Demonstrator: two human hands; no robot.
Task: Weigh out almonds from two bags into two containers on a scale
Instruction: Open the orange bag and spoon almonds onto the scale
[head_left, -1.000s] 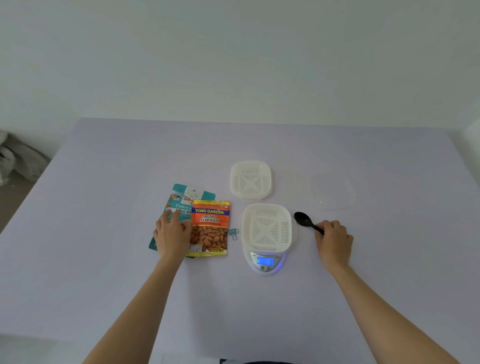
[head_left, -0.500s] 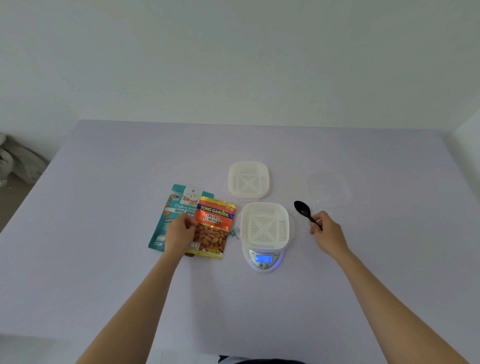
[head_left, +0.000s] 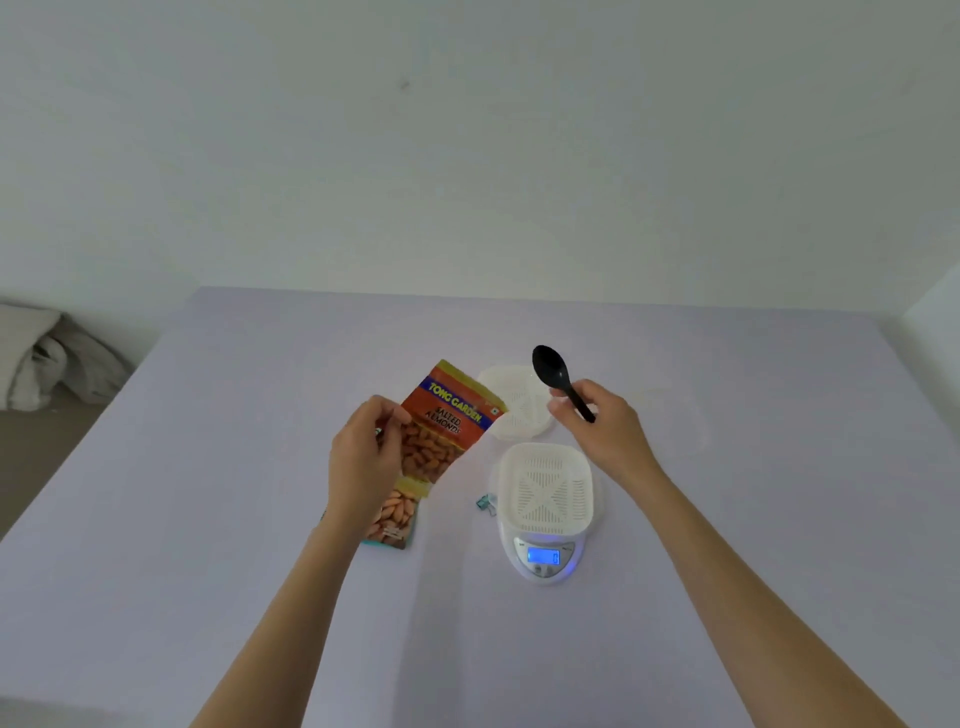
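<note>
My left hand (head_left: 363, 457) grips the orange salted-almonds bag (head_left: 447, 421) by its left edge and holds it lifted and tilted above the table. Under it the teal almond bag (head_left: 392, 522) lies flat, mostly hidden. My right hand (head_left: 605, 431) holds a black spoon (head_left: 558, 376) by its handle, bowl pointing up and away. A white slotted container (head_left: 545, 488) sits on the small white scale (head_left: 543, 558), whose blue display is lit. A second white container (head_left: 519, 402) lies behind it, partly covered by the bag and my right hand.
A small teal binder clip (head_left: 485, 503) lies just left of the scale. A clear lid (head_left: 675, 410) sits faintly visible on the lilac table (head_left: 208, 519) behind my right hand. Crumpled white bags (head_left: 47, 358) lie on the floor at far left.
My left hand lifted the orange bag off the teal bag and tilted it. My right hand raised the spoon off the table. The camera moved closer.
</note>
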